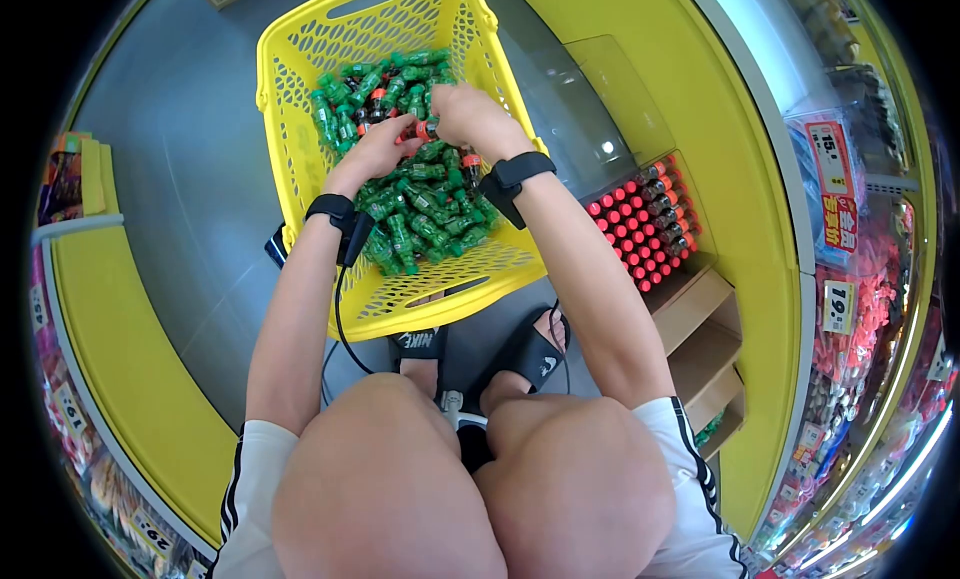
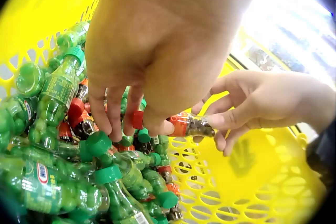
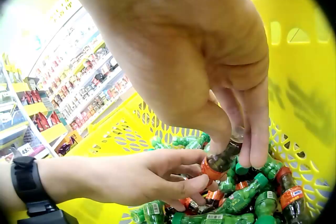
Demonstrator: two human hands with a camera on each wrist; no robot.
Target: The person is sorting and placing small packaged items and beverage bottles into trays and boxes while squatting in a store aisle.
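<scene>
Two yellow shelf bases [image 1: 690, 129] flank the work area, R. and L., w/ packaged goods [image 1: 860, 349] and price cards [image 1: 838, 307] beyond the R. one.

Next in size, we note one yellow basket [image 1: 425, 297], perforated walls, standing on the grey floor [image 1: 190, 209] in front of the person's knees [image 1: 480, 479]. Open cardboard boxes [image 1: 700, 334] sit to its R., against the R. base. Just above them in the head view, a clear bin [image 1: 610, 69] has rows of red-capped btls. [image 1: 630, 229] at its near end, caps up.

Black slippers [image 1: 530, 351] are on the feet, near the basket's near side. Black wrist straps [image 1: 515, 174] are on both wrists.

Both hands are over the basket's contents, facing each other. We find the L. hand [image 1: 375, 151] clamped on the dark btl. [image 2: 191, 125], thumb and fingers at its orange-red label [image 3: 211, 168]. The R. hand [image 1: 475, 117] is also clamped on it, thumb and fingers pinching the clear base end. Said btl. lies tilted betw. the two hands, above the heap, inside the basket's rim.

Under and around the hands we record many small green btls. [image 1: 430, 204], lying at mixed angles, w/ a few other dark btls. [image 3: 291, 198] among them. Smallest items: green caps [image 2: 107, 174] on the green btls.; red caps [image 2: 76, 107] on some dark ones.
</scene>
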